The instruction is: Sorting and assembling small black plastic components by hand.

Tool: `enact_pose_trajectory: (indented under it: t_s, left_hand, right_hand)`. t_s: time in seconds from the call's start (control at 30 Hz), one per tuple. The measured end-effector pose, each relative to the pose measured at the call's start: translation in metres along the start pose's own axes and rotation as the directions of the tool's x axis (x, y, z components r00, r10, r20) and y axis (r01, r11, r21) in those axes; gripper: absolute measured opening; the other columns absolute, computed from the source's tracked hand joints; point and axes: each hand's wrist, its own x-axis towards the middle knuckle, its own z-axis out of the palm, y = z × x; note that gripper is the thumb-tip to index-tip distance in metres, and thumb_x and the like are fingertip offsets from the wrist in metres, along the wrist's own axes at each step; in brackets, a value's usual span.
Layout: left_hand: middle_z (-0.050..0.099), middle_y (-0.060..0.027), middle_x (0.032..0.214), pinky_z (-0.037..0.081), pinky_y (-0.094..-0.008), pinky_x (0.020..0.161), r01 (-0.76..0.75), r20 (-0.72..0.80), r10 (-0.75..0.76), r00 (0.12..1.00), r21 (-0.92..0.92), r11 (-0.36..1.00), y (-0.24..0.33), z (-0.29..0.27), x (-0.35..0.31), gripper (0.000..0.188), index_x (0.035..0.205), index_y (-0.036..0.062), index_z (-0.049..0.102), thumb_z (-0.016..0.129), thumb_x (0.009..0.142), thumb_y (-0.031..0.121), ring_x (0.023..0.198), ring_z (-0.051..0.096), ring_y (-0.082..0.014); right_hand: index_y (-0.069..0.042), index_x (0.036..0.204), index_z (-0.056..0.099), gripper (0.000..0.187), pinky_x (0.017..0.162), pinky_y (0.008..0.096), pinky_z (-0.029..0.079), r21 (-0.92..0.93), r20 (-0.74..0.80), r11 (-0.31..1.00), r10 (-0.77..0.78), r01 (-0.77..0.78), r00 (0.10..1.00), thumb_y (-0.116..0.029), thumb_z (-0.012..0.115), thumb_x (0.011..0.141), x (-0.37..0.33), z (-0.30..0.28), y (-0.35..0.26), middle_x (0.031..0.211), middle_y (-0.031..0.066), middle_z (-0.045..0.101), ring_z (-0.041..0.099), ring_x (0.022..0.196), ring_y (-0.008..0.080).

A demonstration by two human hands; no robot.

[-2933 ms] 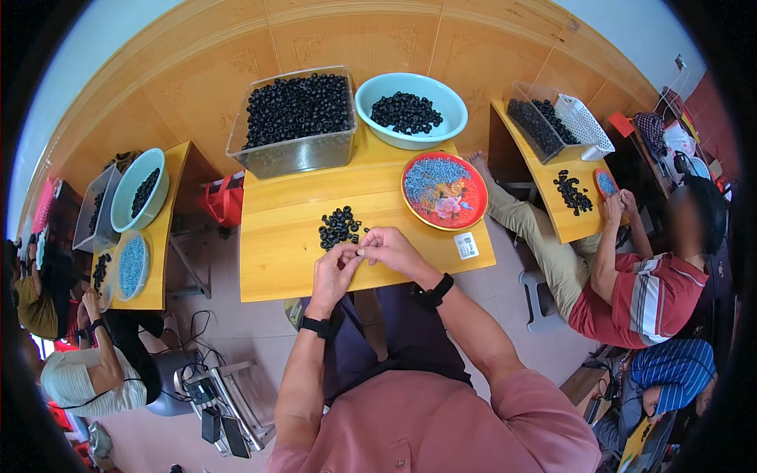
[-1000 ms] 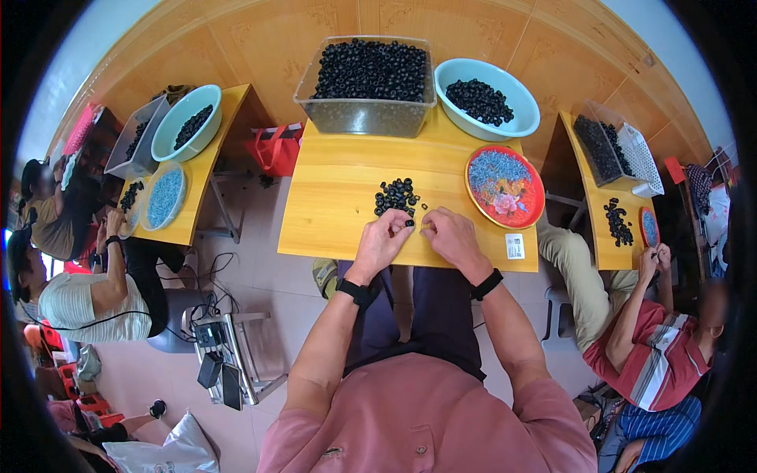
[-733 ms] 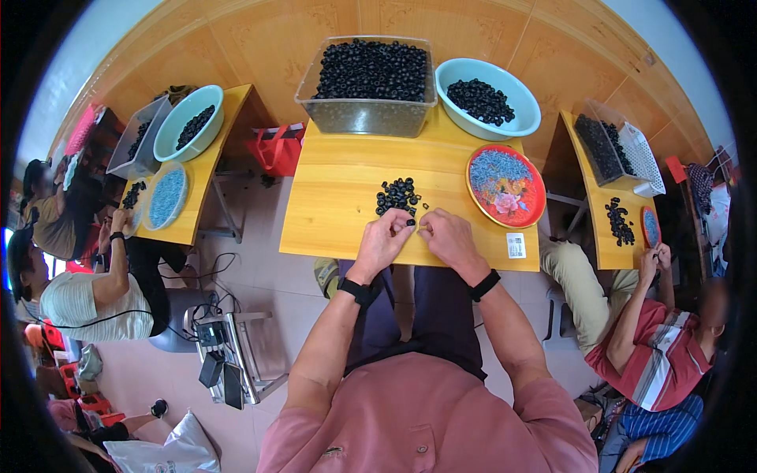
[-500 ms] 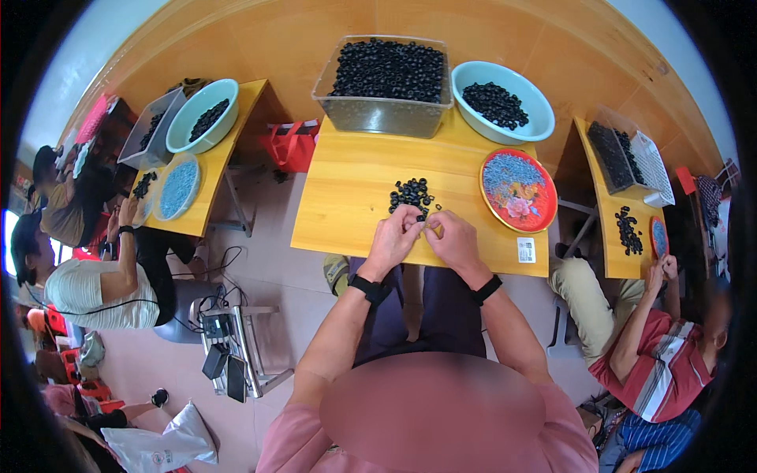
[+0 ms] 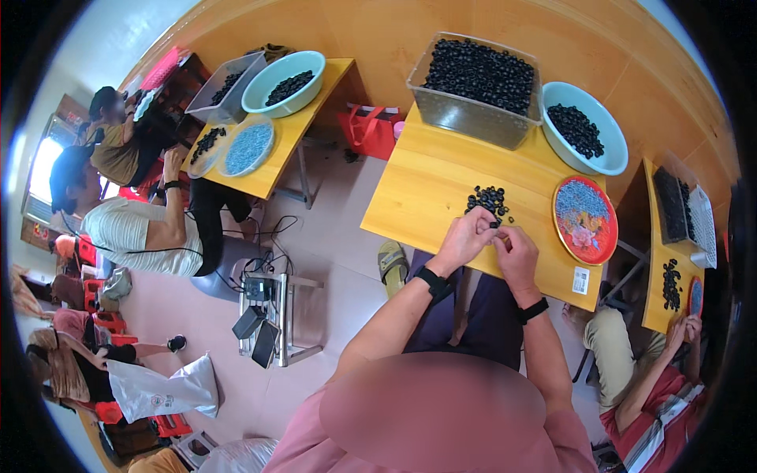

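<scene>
Compared with the picture of about half a second ago, we see that the head view turns to the left, so the desk now lies more to the right. The hands themselves keep almost the same place, low over the near edge of the desk.

The left hand is nearly closed, and its thumb and fingertips pinch one small black piece. The right hand is just beside it, with curled fingers close together near this piece. We are not able to tell if it also holds something small, or if it touches the piece.

Just beyond the hands is the loose pile of similar pieces, and one stray piece lies beside it. The red tray with blue bits remains to the right, and at the back stand the clear box and the light blue bowl, both with black pieces.

For the work, we judge that this change means little: only the view moves, and attention of both hands stays on the same single piece.
</scene>
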Motion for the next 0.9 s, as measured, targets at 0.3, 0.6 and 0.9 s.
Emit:
enact_pose_trajectory:
  t_s: [0.3,0.6,0.9]
  left_hand:
    - [0.061,-0.0035,0.071,0.05,-0.0256,0.064,-0.126,-0.139,0.139,0.98,0.095,0.987,-0.011,-0.001,-0.004,0.02,0.107,0.0003,0.061,0.072,0.091,0.005,0.065,0.057,-0.009]
    - [0.063,-0.0016,0.074,0.051,-0.0246,0.064,-0.099,-0.12,0.123,0.985,0.191,0.977,-0.008,0.0,-0.005,0.018,0.104,0.0006,0.066,0.075,0.089,0.005,0.067,0.058,-0.0072]
    - [0.065,-0.0074,0.073,0.052,-0.0285,0.065,-0.114,-0.082,0.143,0.986,0.288,0.951,-0.003,0.0,-0.007,0.018,0.104,0.0004,0.068,0.075,0.088,0.005,0.067,0.062,-0.0131]
  right_hand:
    - [0.0,0.096,0.067,0.014,0.072,0.0386,0.054,0.124,-0.018,0.983,0.139,-0.136,0.99,-0.009,0.073,0.087,-0.001,0.001,0.01,0.087,0.0141,0.069,0.068,0.077,0.0306]
    - [-0.001,0.093,0.067,0.012,0.076,0.0414,0.054,0.105,-0.014,0.987,0.124,-0.122,0.992,-0.011,0.071,0.089,-0.001,0.001,0.007,0.09,0.0157,0.07,0.069,0.084,0.0338]
    - [-0.001,0.092,0.067,0.01,0.075,0.0413,0.054,0.128,-0.031,0.987,0.106,-0.102,0.994,-0.01,0.071,0.089,-0.001,-0.001,0.004,0.09,0.0149,0.069,0.068,0.084,0.034]
